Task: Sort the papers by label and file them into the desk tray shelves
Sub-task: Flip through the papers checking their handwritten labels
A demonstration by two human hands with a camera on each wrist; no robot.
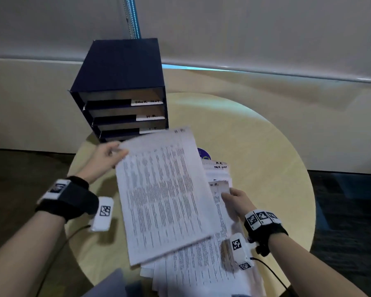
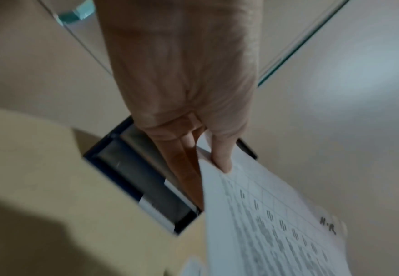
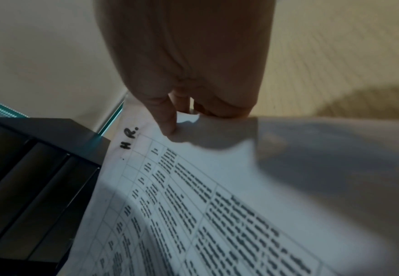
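Observation:
My left hand [image 1: 109, 154] pinches the top left corner of a printed sheet marked "H.R." [image 1: 165, 194] and holds it lifted over the pile; the left wrist view shows the thumb on top of that sheet [image 2: 276, 224]. My right hand [image 1: 236, 199] pinches the upper edge of another sheet marked "H.R." [image 1: 219, 189], seen close in the right wrist view [image 3: 193, 196]. Under both lies a loose pile of papers [image 1: 201, 271]. The dark blue desk tray [image 1: 120, 67] stands behind, its shelves labelled "TASK LIST" [image 1: 147, 102], "H.R." [image 1: 150, 117] and a third partly hidden label.
Everything sits on a round pale wooden table [image 1: 265, 159]. A purple round object [image 1: 203, 154] peeks out behind the pile. More labelled sheets [image 1: 219, 168] lie fanned at the pile's far end. A wall and window blind stand behind the tray.

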